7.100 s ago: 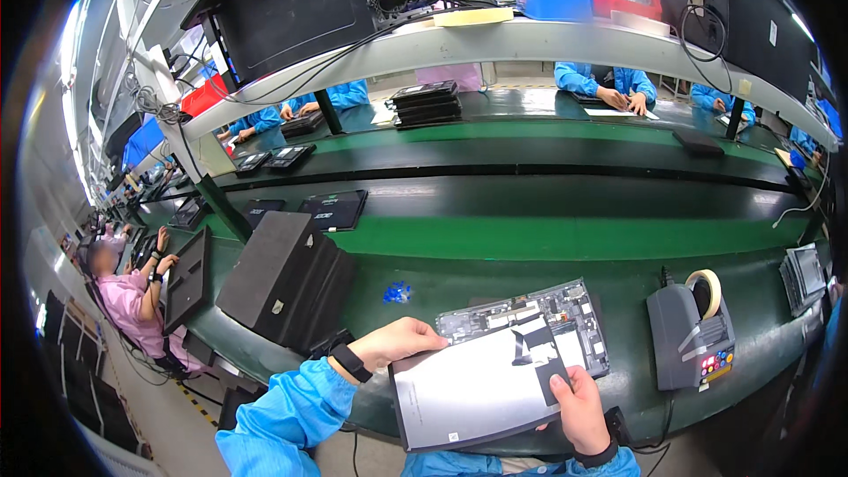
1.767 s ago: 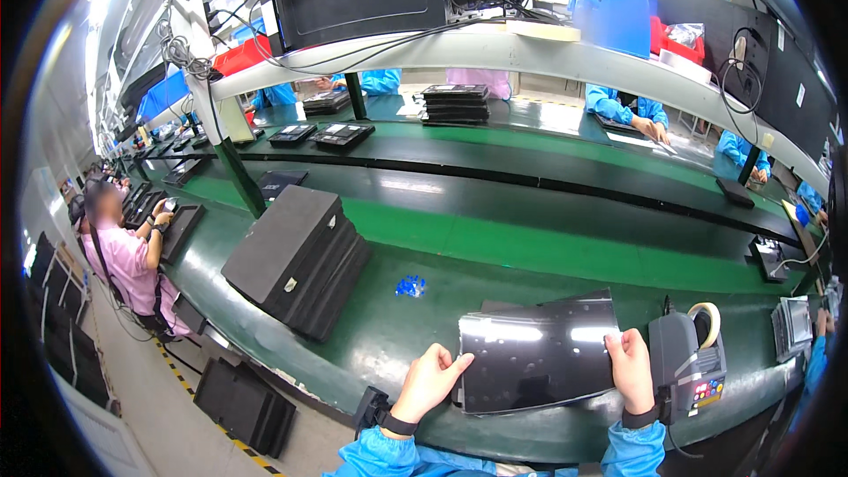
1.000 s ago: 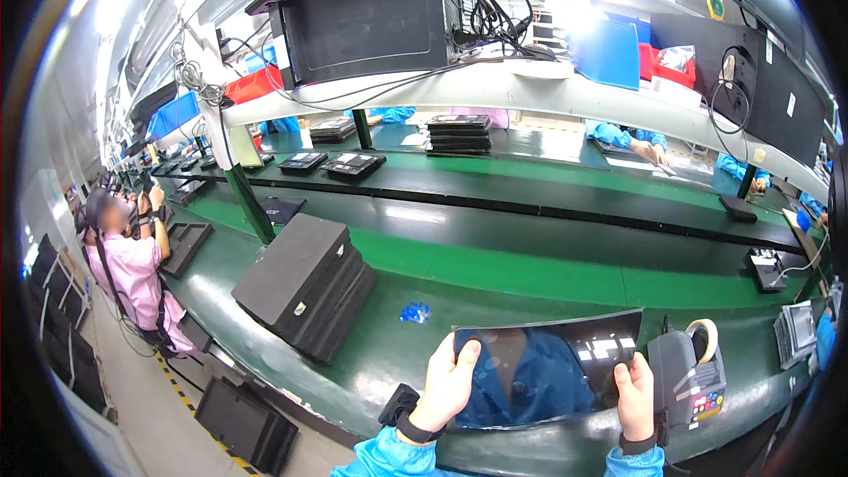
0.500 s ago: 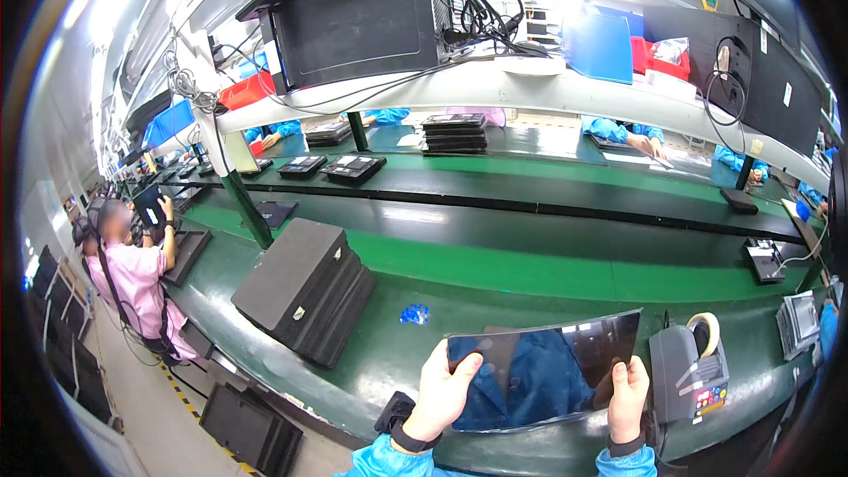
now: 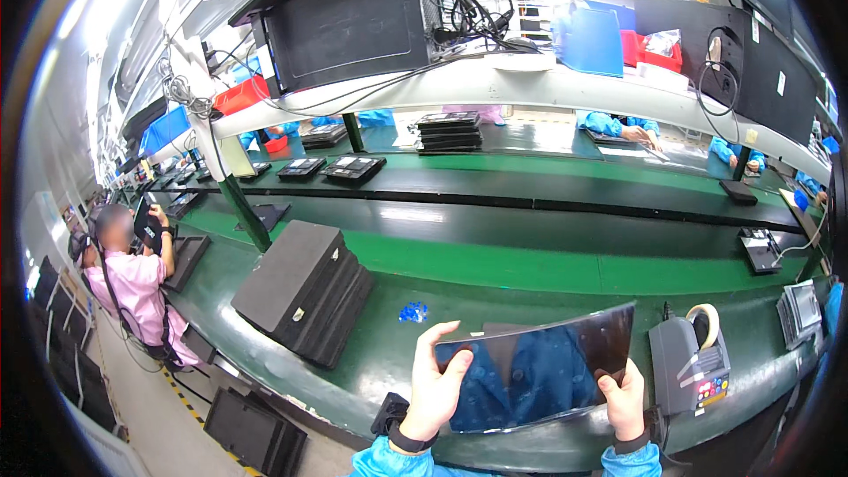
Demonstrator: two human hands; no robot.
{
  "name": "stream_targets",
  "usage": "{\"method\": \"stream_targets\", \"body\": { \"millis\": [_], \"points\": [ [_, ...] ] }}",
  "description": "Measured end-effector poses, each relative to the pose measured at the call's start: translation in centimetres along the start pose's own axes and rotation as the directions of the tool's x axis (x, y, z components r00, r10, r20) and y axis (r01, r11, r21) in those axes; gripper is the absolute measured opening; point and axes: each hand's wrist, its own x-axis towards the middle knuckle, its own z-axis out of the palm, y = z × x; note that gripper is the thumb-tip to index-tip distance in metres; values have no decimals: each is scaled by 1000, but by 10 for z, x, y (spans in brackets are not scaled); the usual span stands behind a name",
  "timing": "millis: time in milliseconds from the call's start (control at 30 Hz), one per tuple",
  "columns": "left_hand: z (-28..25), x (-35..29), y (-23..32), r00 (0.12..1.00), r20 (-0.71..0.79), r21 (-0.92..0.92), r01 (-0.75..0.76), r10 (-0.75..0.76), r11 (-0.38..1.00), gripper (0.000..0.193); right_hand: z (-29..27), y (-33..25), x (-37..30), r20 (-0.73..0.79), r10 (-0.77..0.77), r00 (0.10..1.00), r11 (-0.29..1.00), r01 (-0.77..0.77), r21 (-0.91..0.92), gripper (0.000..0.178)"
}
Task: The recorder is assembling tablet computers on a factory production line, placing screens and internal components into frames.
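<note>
A thin, glossy dark display panel (image 5: 528, 375) is held up tilted over the green workbench, with blue clothing mirrored in its face. My left hand (image 5: 435, 389) grips its left edge, thumb on the front and the index finger raised off the corner. My right hand (image 5: 625, 402) is closed on the lower right edge, thumb against the front. The fingers behind the panel are hidden. Just right of my right hand stands a grey tape dispenser (image 5: 685, 367) with a roll of tape. Small blue bits (image 5: 412, 312) lie beyond my left hand.
Black foam trays (image 5: 291, 287) are stacked left on the bench (image 5: 389, 353). A sloping shelf (image 5: 521, 88) crosses above, carrying a black computer case (image 5: 353, 26). A person in pink (image 5: 132, 278) works at far left. Silvery packets (image 5: 799, 318) stand at right.
The panel has shifted slightly left and its tilt has changed. My left index finger has lifted from its edge, and my right thumb has bent lower on the panel. The person at left has turned a dark panel.
</note>
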Motion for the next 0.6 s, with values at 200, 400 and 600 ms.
{"method": "stream_targets", "body": {
  "millis": [200, 400, 600],
  "points": [
    [2, 4, -24, 980, -57, 172, -178, 191, 969, 28, 10, -20, -18, -423, -129, 897, 976, 39, -213, 16],
    [1, 2, -1, 974, -156, 187, -132, 162, 973, 23, -76, -1, -87, -754, -292, 588, 935, 9, -354, 14],
    [26, -1, -9, 991, -76, 159, -98, 111, 983, 21, -132, -3, -100, -834, 216, 508, 976, -115, 183, 20]
  ]
}}
